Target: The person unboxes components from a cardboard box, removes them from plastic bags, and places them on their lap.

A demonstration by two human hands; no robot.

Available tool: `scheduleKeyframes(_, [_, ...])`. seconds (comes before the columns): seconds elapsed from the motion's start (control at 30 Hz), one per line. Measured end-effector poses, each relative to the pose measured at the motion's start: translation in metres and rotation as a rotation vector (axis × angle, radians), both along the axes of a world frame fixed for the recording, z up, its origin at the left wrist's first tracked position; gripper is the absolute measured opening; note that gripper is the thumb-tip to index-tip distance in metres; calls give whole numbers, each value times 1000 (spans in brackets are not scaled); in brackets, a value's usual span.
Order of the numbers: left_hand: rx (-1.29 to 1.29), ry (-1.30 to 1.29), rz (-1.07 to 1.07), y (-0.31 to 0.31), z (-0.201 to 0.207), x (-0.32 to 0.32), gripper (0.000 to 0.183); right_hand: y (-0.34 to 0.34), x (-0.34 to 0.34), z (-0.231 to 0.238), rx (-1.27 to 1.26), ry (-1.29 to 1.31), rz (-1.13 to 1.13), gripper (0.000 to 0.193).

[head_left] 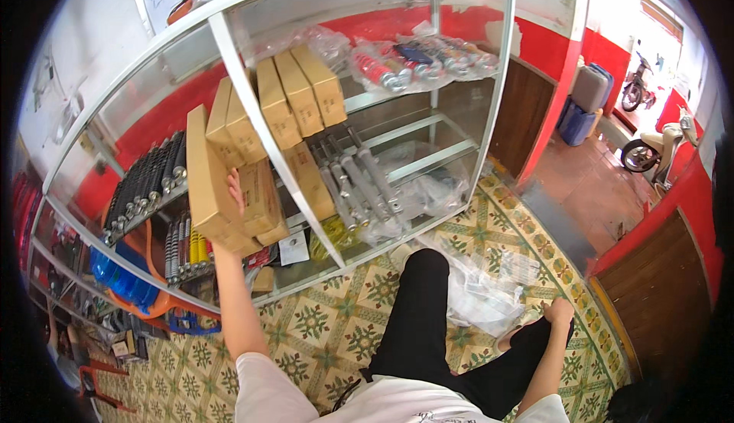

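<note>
A long brown cardboard box (pixel 208 182) stands upright at the front of the glass-sided shelf unit, at left. My left hand (pixel 235 187) is against its right side, holding it; the fingertips show beside it and the box hides most of the palm. More long cardboard boxes (pixel 294 94) fill the upper shelf just to its right, and others (pixel 261 201) lie on the level below. My right hand (pixel 560 312) rests by my bent right knee, its fingers curled in and nothing visible in them.
Metal shock absorber tubes (pixel 359 178) lie on the lower shelf, with bagged red shock absorbers (pixel 378 64) above. Black springs (pixel 153 175) line the left side. Crumpled clear plastic (pixel 482 293) covers floor tiles by my feet. A scooter (pixel 657 148) stands beyond the doorway.
</note>
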State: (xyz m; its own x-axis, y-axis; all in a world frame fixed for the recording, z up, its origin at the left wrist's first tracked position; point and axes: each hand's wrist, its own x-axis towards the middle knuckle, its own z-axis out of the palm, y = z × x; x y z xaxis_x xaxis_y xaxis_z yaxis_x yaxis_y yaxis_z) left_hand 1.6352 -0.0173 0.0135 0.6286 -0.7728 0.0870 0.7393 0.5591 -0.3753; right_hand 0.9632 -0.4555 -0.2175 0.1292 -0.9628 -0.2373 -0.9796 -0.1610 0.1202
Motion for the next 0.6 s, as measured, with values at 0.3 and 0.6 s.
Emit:
scheduleKeyframes(0.3, [111, -574, 292, 31, -23, -76, 45, 4, 11, 13, -29, -54, 14, 40])
scheduleKeyframes(0.6, [65, -486, -324, 61, -60, -176, 46, 2, 11, 7, -35, -3, 63, 39])
